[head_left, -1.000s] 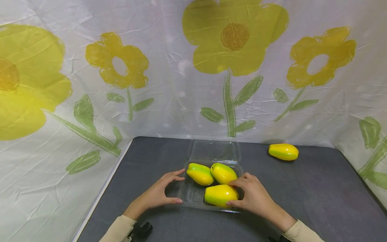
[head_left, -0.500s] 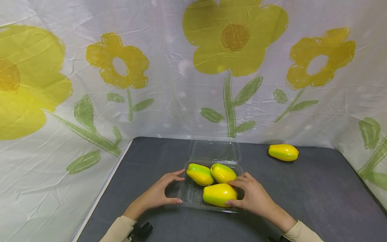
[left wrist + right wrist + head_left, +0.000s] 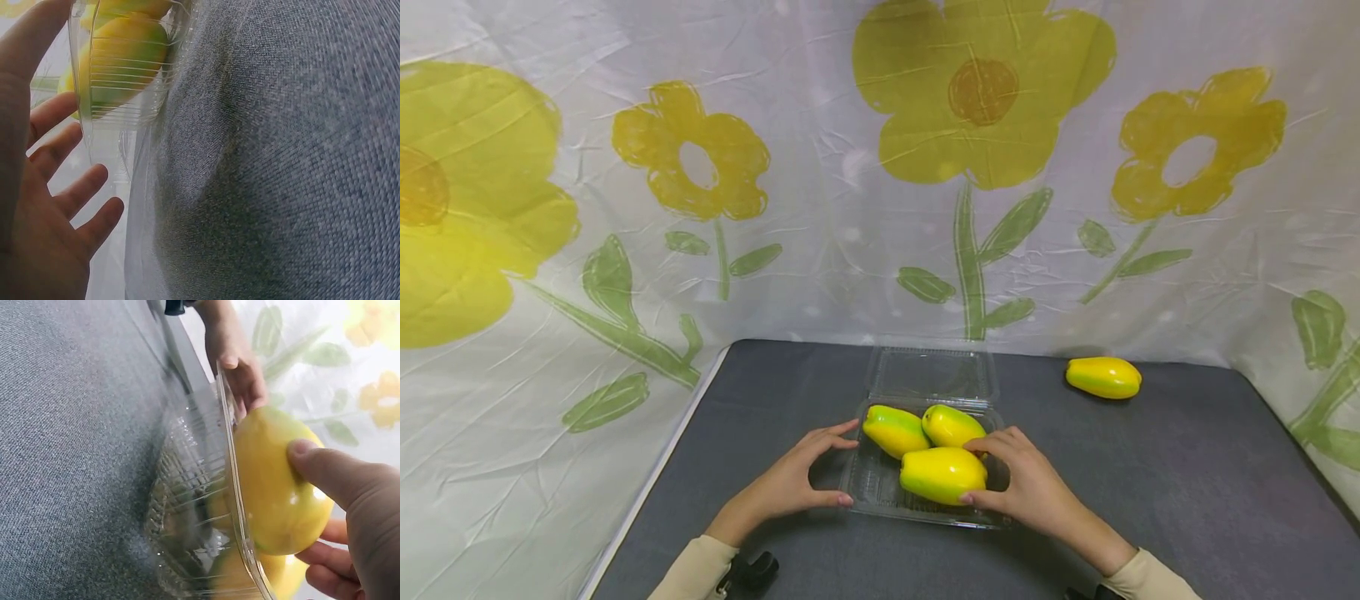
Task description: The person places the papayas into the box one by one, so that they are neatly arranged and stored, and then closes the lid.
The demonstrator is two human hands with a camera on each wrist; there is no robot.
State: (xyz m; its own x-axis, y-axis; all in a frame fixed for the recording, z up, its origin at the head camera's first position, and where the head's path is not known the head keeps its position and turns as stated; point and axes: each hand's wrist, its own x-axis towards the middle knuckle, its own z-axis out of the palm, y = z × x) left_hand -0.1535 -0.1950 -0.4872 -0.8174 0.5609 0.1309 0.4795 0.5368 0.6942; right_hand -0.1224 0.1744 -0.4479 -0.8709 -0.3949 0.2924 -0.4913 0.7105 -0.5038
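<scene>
Thumb and fingers of my right hand (image 3: 1026, 485) pinch the right end of a yellow-green papaya (image 3: 942, 476). The right wrist view shows this papaya (image 3: 275, 481) raised at the rim of a clear plastic clamshell box (image 3: 880, 502). Behind it, two more papayas lie in the box, one at the left (image 3: 893, 430) and one at the right (image 3: 951, 425). My left hand (image 3: 790, 477) is spread at the box's left side, with fingertips at the rim. In the left wrist view its fingers (image 3: 87, 187) are loosely extended, not curled round anything.
The clear lid (image 3: 932, 375) lies folded back behind the box. Another papaya (image 3: 1103, 377) rests at the far right of the dark grey table (image 3: 1187, 467). A white curtain (image 3: 820, 275) with printed yellow flowers rises behind the table's back edge.
The papaya in my right hand has risen a little and shifted slightly left and away, now overlapping more of the two behind it. My left hand has stayed in place.
</scene>
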